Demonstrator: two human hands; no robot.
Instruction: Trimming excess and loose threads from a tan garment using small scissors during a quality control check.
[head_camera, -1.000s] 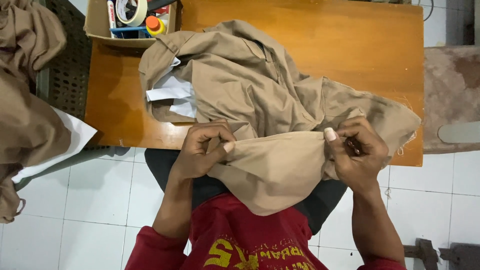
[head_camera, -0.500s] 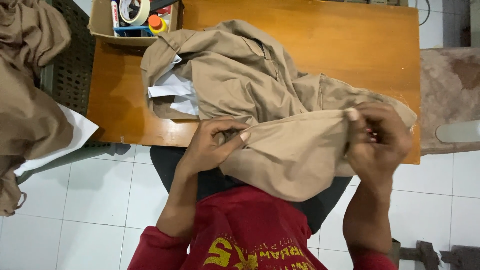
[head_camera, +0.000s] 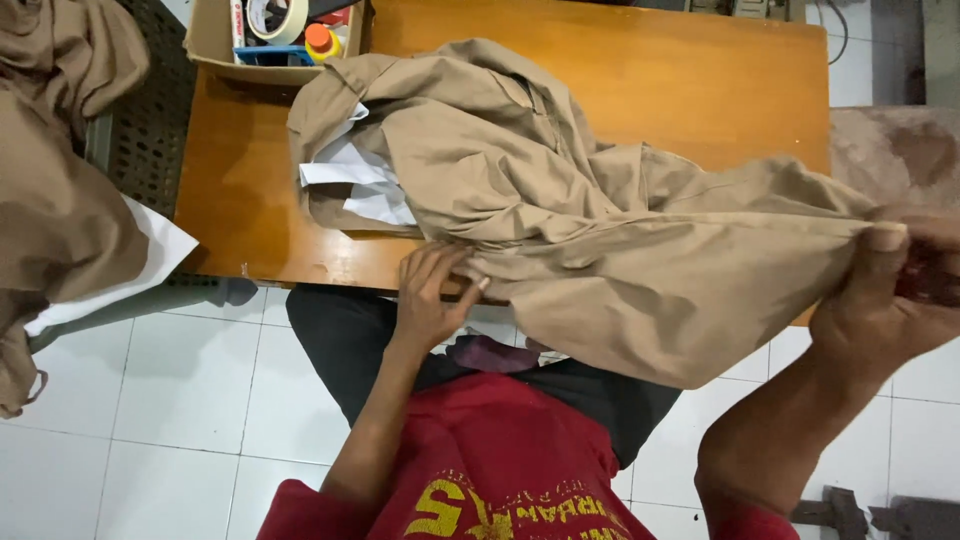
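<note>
1. We're mid-stretch w/ the rumpled khaki cotton garment (head_camera: 560, 210): it lies over the orange wooden table (head_camera: 700, 80), one edge hanging toward our lap.
2. Left hand (head_camera: 430, 295) fingers pinched shut on a fold at the table edge.
3. Right hand (head_camera: 885, 290) clamped on the far edge, cloth taut.
4. Next, we judge: keep tension even, both grips firm.
</note>
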